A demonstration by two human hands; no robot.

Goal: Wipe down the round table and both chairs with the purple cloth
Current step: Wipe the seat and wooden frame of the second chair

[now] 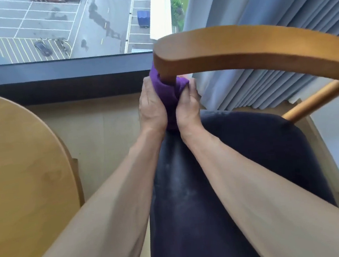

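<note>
Both sets of fingers are curled round the purple cloth [166, 93], w/ the left hand [151, 107] and right hand [187, 106] pressed side by side, thumbs up, so the fabric is wrapped as a sleeve round the chair's front post just under the tip of the curved wooden armrest [239, 47]. Fingertips themselves are hidden on the far side of the post; what shows is a closed two-handed grip on cloth, nothing else held. Judging by that wrap, the grip is meant to clean the whole round of the post in one slide, not face by face.

Cloth looks deep violet, soft, bunched into thick folds; a bit pokes up behind the armrest end, the rest hangs between the palms down to the wrists. Can't tell if it's damp.

Outward: the forearms run over the chair's dark navy seat [250, 162], which shows pale dusty smears near the front edge, so prob. not wiped yet. A second post [315, 102] slants at right. Round wooden counter [18, 159] sits just beside the chair at left, apart from the hands. Beyond: window [51, 27] over a car park, blue-grey curtain [255, 0] behind the chair.
</note>
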